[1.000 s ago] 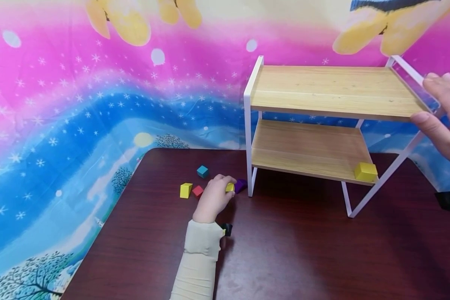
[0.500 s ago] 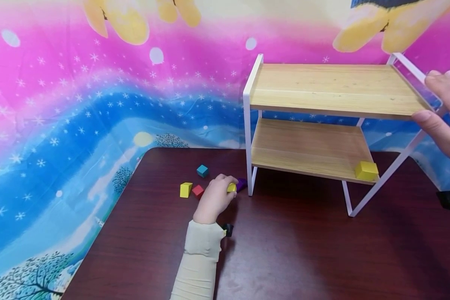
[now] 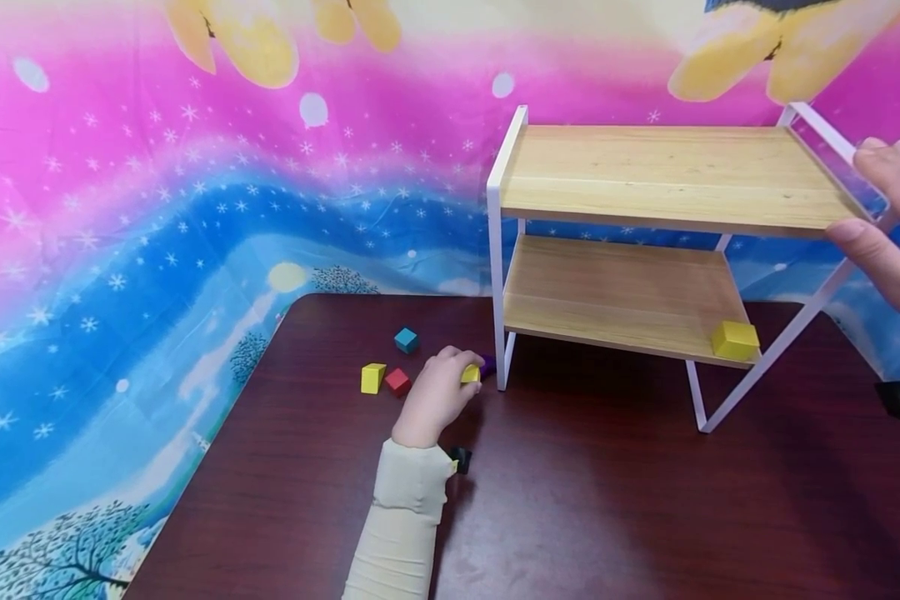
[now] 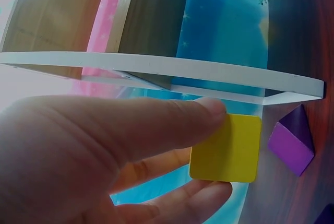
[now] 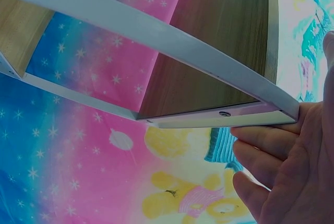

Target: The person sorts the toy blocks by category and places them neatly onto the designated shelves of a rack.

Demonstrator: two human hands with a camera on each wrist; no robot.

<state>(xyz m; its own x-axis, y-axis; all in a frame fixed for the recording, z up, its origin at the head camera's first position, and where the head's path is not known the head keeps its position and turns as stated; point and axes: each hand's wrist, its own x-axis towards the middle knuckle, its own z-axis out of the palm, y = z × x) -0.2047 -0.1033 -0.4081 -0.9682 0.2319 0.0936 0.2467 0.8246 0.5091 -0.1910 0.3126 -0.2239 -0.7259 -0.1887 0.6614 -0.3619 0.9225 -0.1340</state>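
Note:
In the head view my left hand (image 3: 437, 390) pinches a yellow block (image 4: 227, 148) between thumb and fingers, just left of the shelf rack's near left leg. The left wrist view has the block's square, rounded-corner face toward the camera. A purple triangular block (image 4: 293, 143) lies on the table beyond it, mostly hidden by the hand in the head view. At the upper right corner of the white-framed wooden shelf rack (image 3: 667, 175), my right hand (image 3: 896, 233) rests with extended fingers against the frame, its thumb at the top board's corner.
Left of my left hand lie a red block (image 3: 398, 382), a teal block (image 3: 406, 340) and another yellow block (image 3: 372, 377). A further yellow block (image 3: 735, 340) sits at the lower shelf's right end. Behind the dark table (image 3: 570, 517) hangs a patterned cloth (image 3: 390, 108).
My left hand has shifted slightly right with the yellow block, covering more of the purple block. My right hand stays at the rack's corner.

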